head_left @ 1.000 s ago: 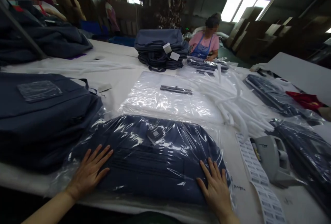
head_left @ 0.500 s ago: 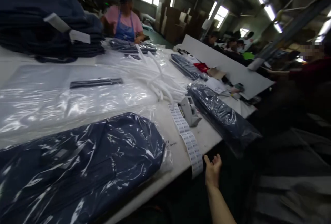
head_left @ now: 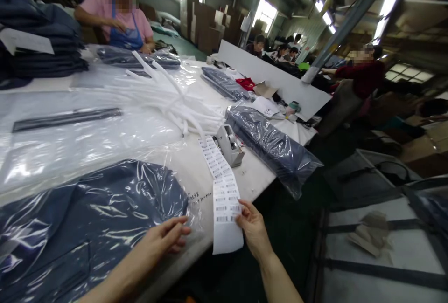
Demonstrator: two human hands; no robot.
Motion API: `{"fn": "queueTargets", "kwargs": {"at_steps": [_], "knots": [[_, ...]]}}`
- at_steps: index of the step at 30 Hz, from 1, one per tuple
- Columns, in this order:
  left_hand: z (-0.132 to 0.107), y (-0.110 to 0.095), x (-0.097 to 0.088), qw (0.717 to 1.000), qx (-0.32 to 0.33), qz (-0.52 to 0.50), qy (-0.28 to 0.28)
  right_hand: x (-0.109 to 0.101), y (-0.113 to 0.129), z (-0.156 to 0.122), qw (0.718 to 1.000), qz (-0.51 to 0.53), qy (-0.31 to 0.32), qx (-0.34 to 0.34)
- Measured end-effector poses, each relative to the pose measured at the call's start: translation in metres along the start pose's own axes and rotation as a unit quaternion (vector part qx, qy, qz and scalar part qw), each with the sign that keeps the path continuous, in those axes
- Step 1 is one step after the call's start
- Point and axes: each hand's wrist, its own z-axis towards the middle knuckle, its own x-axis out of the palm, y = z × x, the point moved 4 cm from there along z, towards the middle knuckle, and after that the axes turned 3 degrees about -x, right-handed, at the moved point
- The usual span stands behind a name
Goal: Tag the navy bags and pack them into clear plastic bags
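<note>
The right hand [head_left: 254, 228] is closed in a pinch on the lower end of a label strip [head_left: 226, 214], thumb on its printed face. The strip hangs past the near edge of the bench [head_left: 255, 177] and runs back up the bench top to just beside a tape dispenser [head_left: 229, 144]. The left hand [head_left: 164, 237] is open with the fingers slightly curled, just left of the strip and apart from it, above a bagged navy item [head_left: 94, 214] that lies at the near edge.

Four bagged navy items are in view: that one, a second [head_left: 273, 149] past the dispenser at the right edge, a third [head_left: 224, 84] farther along that edge, and a fourth [head_left: 136, 58] at the far end. Behind the nearest lies a clear plastic sheet [head_left: 66, 126] with one dark strip [head_left: 66, 119] on it, then a bundle of white straps [head_left: 175, 102]. A navy stack [head_left: 38, 37] sits at the far left corner. Beyond the bench, one co-worker [head_left: 119, 18] wears a blue apron.
</note>
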Motion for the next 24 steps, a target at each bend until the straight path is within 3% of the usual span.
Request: {"fn": "queueTargets", "kwargs": {"at_steps": [3, 5, 8, 11, 15, 20, 24], "knots": [[0.026, -0.013, 0.075, 0.985, -0.048, -0.128, 0.105, 0.016, -0.001, 0.001, 0.999, -0.017, 0.031, 0.01], [0.037, -0.019, 0.1, 0.971, -0.064, -0.194, 0.121, 0.017, -0.003, 0.001, 0.997, -0.038, 0.049, 0.041], [0.048, -0.019, 0.103, 0.968, -0.07, -0.231, 0.067, 0.012, 0.0, 0.002, 0.99, -0.11, 0.076, 0.05], [0.052, -0.013, 0.096, 0.975, -0.055, -0.215, 0.025, 0.011, 0.014, 0.001, 0.967, -0.233, 0.099, -0.029], [0.053, -0.008, 0.108, 0.959, -0.075, -0.258, 0.093, 0.012, 0.023, -0.001, 0.946, -0.286, 0.122, -0.086], [0.055, -0.011, 0.121, 0.953, -0.105, -0.268, 0.091, -0.001, 0.012, -0.001, 0.955, -0.273, 0.109, -0.04], [0.056, -0.019, 0.127, 0.951, -0.083, -0.271, 0.127, -0.004, 0.019, 0.0, 0.92, -0.362, 0.113, -0.098]]}}
